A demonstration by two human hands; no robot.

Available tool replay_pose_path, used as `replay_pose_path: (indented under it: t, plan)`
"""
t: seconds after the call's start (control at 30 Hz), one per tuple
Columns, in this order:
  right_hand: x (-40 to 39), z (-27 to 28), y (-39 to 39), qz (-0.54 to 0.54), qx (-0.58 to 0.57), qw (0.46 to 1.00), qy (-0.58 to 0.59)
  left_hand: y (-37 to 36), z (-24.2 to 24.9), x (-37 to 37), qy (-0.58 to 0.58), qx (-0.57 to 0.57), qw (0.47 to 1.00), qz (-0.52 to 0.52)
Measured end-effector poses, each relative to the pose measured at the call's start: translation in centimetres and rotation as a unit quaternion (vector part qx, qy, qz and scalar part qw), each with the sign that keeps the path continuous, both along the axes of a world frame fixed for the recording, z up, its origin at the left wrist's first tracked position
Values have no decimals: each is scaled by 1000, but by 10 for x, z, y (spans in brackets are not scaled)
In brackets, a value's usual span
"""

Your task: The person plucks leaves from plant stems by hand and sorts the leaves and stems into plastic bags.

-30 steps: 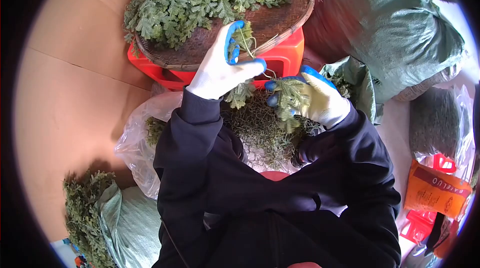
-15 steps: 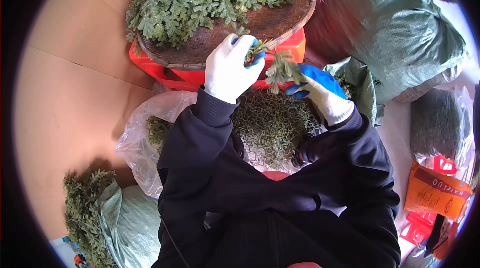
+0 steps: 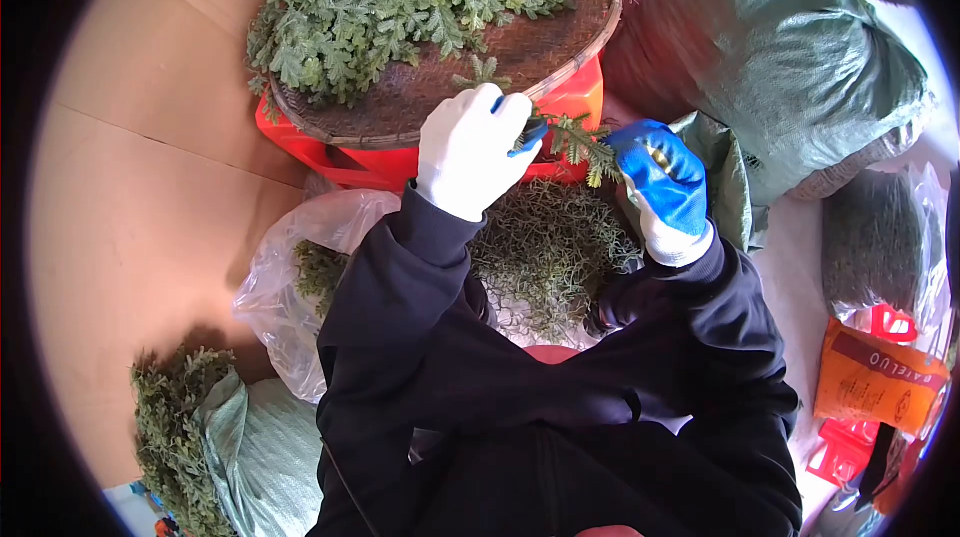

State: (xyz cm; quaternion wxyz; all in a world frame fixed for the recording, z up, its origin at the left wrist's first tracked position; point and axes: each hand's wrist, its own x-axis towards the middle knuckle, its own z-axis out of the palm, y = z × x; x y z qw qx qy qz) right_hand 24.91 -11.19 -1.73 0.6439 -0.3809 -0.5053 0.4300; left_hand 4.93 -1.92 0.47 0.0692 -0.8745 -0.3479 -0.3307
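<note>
My left hand (image 3: 474,150), in a white glove with blue on the palm side, is closed round green sprigs; one small tip shows above its knuckles. A leafy green sprig (image 3: 580,145) stretches from it towards my right hand (image 3: 664,177). The right glove is blue over curled fingers, whose tips are at the sprig's right end. Above the hands, a round woven tray (image 3: 585,7) bears a pile of frosted green sprigs (image 3: 370,12). Below them lies a tangle of thin green stems (image 3: 550,247).
Red plastic (image 3: 375,165) supports the tray. A large green sack (image 3: 780,57) stands at the upper right, clear plastic bag (image 3: 290,277) at left. Lower left lies another sack (image 3: 275,447) with greenery (image 3: 170,427). An orange bag (image 3: 875,377) is at right.
My right hand has moved slightly right and its fingers have curled in. The sprig between my hands now lies more sideways. My left hand has turned and shifted a little down.
</note>
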Motion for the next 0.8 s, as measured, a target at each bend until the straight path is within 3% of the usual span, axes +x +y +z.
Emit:
replay_pose_path:
  t: [0.1,0.17,0.3,0.4,0.57,0.6,0.7,0.73,0.8]
  plan:
    - [1,-1,2,18,37,996,-78,-2,-5,4,-51,7,998,22]
    - [1,-7,4,52,39,992,-106,1,-9,1,-121,-50,990,52]
    - [-10,-15,4,9,-70,992,-106,1,-5,-7,-233,-104,966,-33]
    - [-10,-14,5,23,-56,995,-77,-2,-7,-3,-296,-168,939,-46]
    - [0,-8,13,40,-13,999,-13,-1,-3,-7,-284,-134,944,-97]
    - [7,-4,12,50,-83,992,82,-1,-2,-7,-283,-124,945,-106]
    - [27,3,23,-9,-37,996,83,-3,0,-7,-276,-109,948,-115]
    - [29,4,26,0,-23,985,173,-4,0,-7,-256,-91,956,-113]
    - [30,16,22,30,-30,988,147,-3,2,-8,-216,-53,969,-109]
